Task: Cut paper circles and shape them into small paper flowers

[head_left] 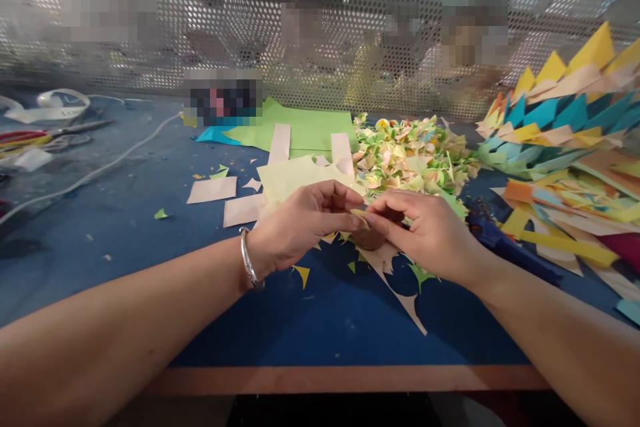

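My left hand (300, 223) and my right hand (425, 230) meet over the blue table (150, 247), fingertips pinched together on a small pale paper piece (361, 215). A silver bracelet (247, 259) sits on my left wrist. Just behind the hands lies a heap of small folded paper flowers (415, 157) in yellow, green and pink. A pale yellow sheet (295, 180) lies under and behind my left hand. Paper offcuts (395, 277) lie on the table below my hands.
Pale paper strips (213, 190) and a green sheet (305, 130) lie at the back. Stacked coloured cut paper (565, 127) fills the right. A blue glue gun (500, 240) lies beside my right wrist. Scissors (65, 133), tape and a white cord (100, 170) are far left. A perforated screen (320, 27) with people behind.
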A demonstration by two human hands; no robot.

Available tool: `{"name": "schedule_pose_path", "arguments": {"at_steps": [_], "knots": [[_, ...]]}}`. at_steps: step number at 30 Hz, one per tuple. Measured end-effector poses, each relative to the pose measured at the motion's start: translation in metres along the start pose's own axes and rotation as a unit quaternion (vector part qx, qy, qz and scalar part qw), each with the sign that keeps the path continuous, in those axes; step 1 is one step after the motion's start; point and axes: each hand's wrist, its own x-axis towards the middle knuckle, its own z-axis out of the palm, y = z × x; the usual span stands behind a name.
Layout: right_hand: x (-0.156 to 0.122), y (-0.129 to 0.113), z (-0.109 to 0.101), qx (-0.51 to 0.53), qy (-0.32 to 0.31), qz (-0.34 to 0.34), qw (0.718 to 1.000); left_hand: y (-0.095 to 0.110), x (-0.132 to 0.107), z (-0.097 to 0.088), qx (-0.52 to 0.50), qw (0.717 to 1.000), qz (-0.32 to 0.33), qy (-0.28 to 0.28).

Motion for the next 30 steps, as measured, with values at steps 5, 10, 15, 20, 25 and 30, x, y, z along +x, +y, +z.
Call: {"name": "schedule_pose_path", "arguments": {"at_steps": [5,10,15,20,25,30], "knots": [[-0.0025,0.0000,0.0000,0.012,-0.001,-0.005,1.000,-0.0037,0.0022,0.0006,0.052,0.998,0.028,0.021],[-0.0040,0.0001,0.0023,0.040,0.005,0.011,0.999,-0.0030,0.0000,0.0036,0.087,0.992,0.070,0.052],[-0.0049,-0.0015,0.0038,0.037,0.016,0.015,0.999,-0.0023,-0.0023,0.0042,0.141,0.984,0.097,0.045],[-0.0052,-0.0016,0.0050,0.058,0.017,0.024,0.998,-0.0028,-0.0008,-0.0012,0.232,0.964,0.132,0.021],[-0.0047,0.0008,0.0058,0.081,0.011,0.028,0.996,-0.0036,0.0015,-0.0036,0.236,0.963,0.130,0.019],[-0.0041,0.0033,0.0066,0.064,0.018,0.029,0.997,-0.0035,0.0016,-0.0022,0.217,0.966,0.131,0.042]]}}
